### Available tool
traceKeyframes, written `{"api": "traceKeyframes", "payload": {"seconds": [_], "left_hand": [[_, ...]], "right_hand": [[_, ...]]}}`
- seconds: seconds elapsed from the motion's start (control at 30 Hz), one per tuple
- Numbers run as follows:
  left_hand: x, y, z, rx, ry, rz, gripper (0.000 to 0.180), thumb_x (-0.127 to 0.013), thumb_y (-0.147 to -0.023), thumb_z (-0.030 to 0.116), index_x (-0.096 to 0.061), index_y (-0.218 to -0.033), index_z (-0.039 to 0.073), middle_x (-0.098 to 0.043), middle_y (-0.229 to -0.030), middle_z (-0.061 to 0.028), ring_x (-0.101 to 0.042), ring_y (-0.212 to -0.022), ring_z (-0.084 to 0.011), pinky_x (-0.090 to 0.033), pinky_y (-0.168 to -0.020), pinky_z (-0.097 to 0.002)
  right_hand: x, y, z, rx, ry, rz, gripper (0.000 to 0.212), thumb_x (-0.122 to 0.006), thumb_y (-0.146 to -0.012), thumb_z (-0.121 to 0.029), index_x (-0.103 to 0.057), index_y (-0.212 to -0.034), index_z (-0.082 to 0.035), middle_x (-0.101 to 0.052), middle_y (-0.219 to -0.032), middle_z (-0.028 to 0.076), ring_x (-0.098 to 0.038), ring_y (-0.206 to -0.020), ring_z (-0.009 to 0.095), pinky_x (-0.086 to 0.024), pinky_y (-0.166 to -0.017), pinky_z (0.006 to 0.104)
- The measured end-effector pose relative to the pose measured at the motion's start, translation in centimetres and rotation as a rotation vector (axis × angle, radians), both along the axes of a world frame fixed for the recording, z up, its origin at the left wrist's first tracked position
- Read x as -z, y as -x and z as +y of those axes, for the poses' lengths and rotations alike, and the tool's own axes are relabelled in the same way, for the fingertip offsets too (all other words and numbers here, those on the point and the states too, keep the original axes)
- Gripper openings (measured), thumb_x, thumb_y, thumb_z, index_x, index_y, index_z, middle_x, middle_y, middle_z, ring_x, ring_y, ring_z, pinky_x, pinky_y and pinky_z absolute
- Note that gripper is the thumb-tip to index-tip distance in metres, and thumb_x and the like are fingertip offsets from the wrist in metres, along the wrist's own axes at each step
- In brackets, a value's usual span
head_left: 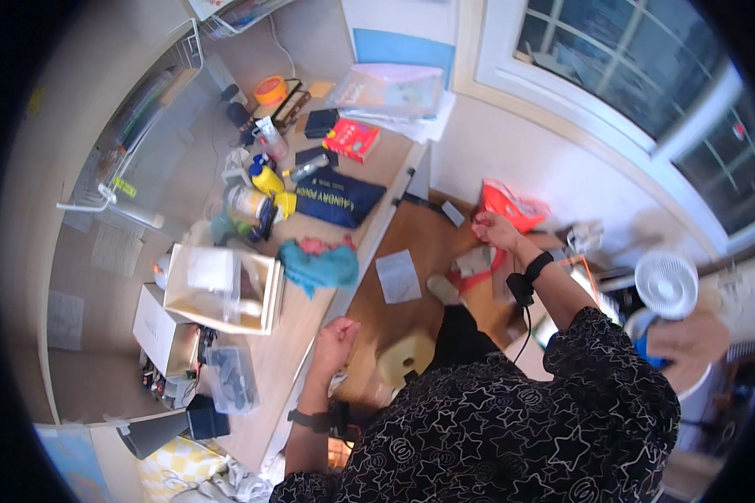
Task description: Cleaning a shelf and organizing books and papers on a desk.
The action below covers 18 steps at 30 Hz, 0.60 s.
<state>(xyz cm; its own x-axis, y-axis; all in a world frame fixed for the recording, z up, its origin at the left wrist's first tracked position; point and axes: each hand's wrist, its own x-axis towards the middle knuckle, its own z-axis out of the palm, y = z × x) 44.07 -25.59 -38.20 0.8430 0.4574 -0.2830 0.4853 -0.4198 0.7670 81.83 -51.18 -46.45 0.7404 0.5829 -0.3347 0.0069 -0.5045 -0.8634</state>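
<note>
My right hand is closed at the edge of a red plastic bag, gripping it near the wall under the window. More red plastic with something pale in it lies just below that hand. Beside the front edge of the desk, my left hand hangs with its fingers curled in, and I see nothing in it. A teal cloth with a pink one at its back lies on the desk near the left hand. Dark straps with small devices circle both wrists.
A wooden box, a clear plastic bin and a navy pouch crowd the desk. On the brown floor lie a white paper sheet and a yellowish block with a hole. A white fan stands at the right.
</note>
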Motion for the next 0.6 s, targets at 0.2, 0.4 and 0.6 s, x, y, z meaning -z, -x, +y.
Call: {"api": "traceKeyframes", "payload": {"seconds": [0.2, 0.4, 0.6], "left_hand": [[0.2, -11.9, -1.8, -0.138, 0.006, -0.109, 0.039, -0.062, -0.081, 0.011, -0.049, -0.117, 0.005, -0.061, -0.089, -0.0073, -0.058, -0.081, -0.0152, -0.047, -0.074, -0.028], [-4.7, -22.6, -2.3, -0.051, -0.073, -0.178, 0.042, -0.063, -0.081, 0.018, -0.048, -0.117, 0.002, -0.063, -0.088, -0.0123, -0.062, -0.078, -0.0217, -0.05, -0.071, -0.032], [-3.4, -26.7, -0.3, -0.325, 0.314, -0.266, 0.044, -0.064, -0.082, 0.017, -0.046, -0.119, 0.001, -0.061, -0.097, -0.0112, -0.059, -0.087, -0.0173, -0.048, -0.075, -0.0284]], "right_hand": [[-10.6, -11.9, 12.2, 0.082, -0.254, 0.289, 0.045, -0.062, -0.083, -0.034, -0.05, -0.111, -0.001, -0.057, -0.092, 0.008, -0.056, -0.079, 0.017, -0.048, -0.067, 0.0306], [-10.2, -17.2, 19.9, 0.348, -0.464, 1.04, 0.037, -0.066, -0.08, -0.031, -0.047, -0.1, -0.006, -0.056, -0.095, 0.012, -0.057, -0.08, 0.023, -0.049, -0.066, 0.0365], [-10.5, -12.9, 20.6, 0.104, -0.583, 0.961, 0.011, -0.057, -0.081, -0.014, -0.053, -0.083, -0.004, -0.058, -0.073, 0.008, -0.057, -0.063, 0.018, -0.047, -0.057, 0.0297]]}}
